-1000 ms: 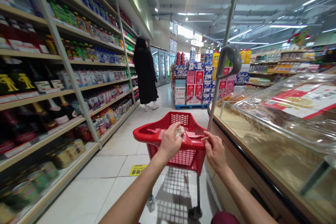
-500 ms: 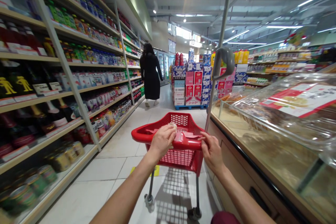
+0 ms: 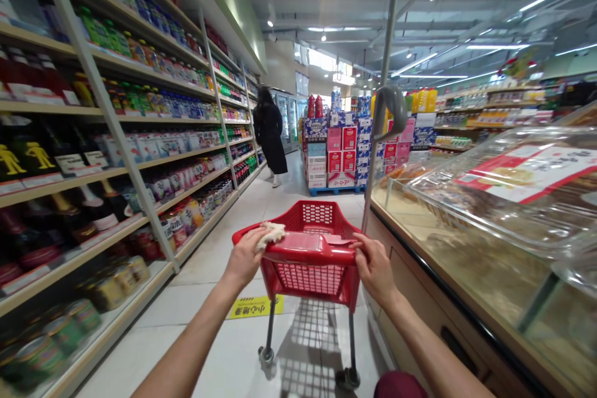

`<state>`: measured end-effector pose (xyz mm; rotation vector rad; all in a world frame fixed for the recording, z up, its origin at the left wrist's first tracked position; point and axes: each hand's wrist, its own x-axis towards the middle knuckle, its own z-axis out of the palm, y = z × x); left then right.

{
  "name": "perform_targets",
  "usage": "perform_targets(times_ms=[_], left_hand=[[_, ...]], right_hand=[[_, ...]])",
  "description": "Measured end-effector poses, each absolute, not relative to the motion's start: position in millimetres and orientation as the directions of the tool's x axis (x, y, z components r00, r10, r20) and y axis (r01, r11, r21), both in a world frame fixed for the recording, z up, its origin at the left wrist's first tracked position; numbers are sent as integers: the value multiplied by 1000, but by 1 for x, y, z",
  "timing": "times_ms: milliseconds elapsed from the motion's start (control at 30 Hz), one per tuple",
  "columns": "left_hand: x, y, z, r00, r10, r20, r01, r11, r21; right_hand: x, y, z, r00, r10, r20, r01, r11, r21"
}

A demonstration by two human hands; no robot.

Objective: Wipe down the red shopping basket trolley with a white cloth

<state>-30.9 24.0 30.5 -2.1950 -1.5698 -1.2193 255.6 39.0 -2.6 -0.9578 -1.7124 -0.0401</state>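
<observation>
A red plastic shopping cart [image 3: 308,255] stands right in front of me on dark metal legs with casters. My left hand [image 3: 245,256] presses a crumpled off-white cloth [image 3: 271,234] against the left end of the cart's handle. At the handle's right end, my right hand [image 3: 373,261] has its fingers curled over the red rim. The basket's far mesh wall [image 3: 318,214] shows beyond the handle; the hands and handle hide part of its inside.
Shelves of drinks [image 3: 172,118] line the left side. On the right is a display counter [image 3: 420,261] with clear food boxes [image 3: 522,180] and a grey pole [image 3: 380,112]. Ahead are stacked cartons [image 3: 333,152] and a person in black [image 3: 270,134]. A yellow floor sticker [image 3: 249,307] lies below the cart.
My left hand has slid the cloth leftward along the handle, from near its middle to the left end. My right hand keeps its place. The person ahead has turned and shifted.
</observation>
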Motion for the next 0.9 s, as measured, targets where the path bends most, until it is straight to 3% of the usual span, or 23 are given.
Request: perform_targets(times_ms=[67,167,267,500,633,767,900], left_hand=[[-15,20,24,93,654,751,860,-433,270],[24,14,16,329,561,760,798,-596,94],[24,13,15,380,526,761,794,-607,23],[-105,13,29,26,600,800,953,-257,161],[-68,10,23,124,698,705,929,-332,165],[-19,16,13,120,684,719,917,-354,184],[-50,25,9,165,678,717,884,-424,197]], right_hand=[[251,41,-4,-10,562,827,634,643,-429],[251,43,-6,3,556,831,646,633,-426],[256,44,-6,-43,557,829,626,662,-412],[253,43,-4,-27,547,836,652,644,-400],[246,44,-7,-6,535,845,658,638,-400],[248,46,-7,-38,553,832,641,653,-404],[251,46,-5,-53,550,834,632,665,-398]])
